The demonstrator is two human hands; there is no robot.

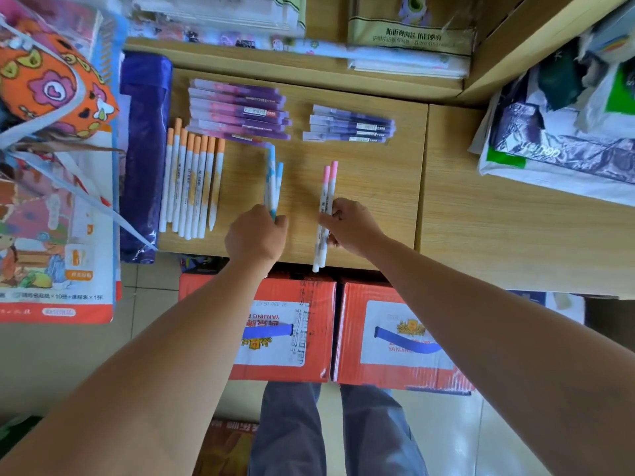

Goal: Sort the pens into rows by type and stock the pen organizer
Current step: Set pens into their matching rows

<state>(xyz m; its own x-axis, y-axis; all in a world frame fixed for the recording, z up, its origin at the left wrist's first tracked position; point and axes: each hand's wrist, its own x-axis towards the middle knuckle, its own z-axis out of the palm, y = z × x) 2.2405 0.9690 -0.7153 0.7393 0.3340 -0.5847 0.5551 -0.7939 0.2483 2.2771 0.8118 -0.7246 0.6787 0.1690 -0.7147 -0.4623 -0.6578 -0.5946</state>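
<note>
On the wooden table (378,187) lie sorted groups of pens. Several white pens with orange caps (192,180) form a row at the left. Behind them sit several pink-and-purple pens (240,111) and, further right, several purple pens (350,127). My left hand (256,235) grips a few white pens with blue caps (274,173) by their lower ends. My right hand (350,226) holds two white pens with pink caps (327,190), their tips sticking out past the table's front edge.
A dark blue plastic-wrapped pack (144,156) lies along the table's left side. Colourful stationery packs (51,166) hang at the left. Two red cartons (343,331) stand on the floor below the table edge. Bags (567,125) pile at the right; wrapped goods fill the back shelf (405,46).
</note>
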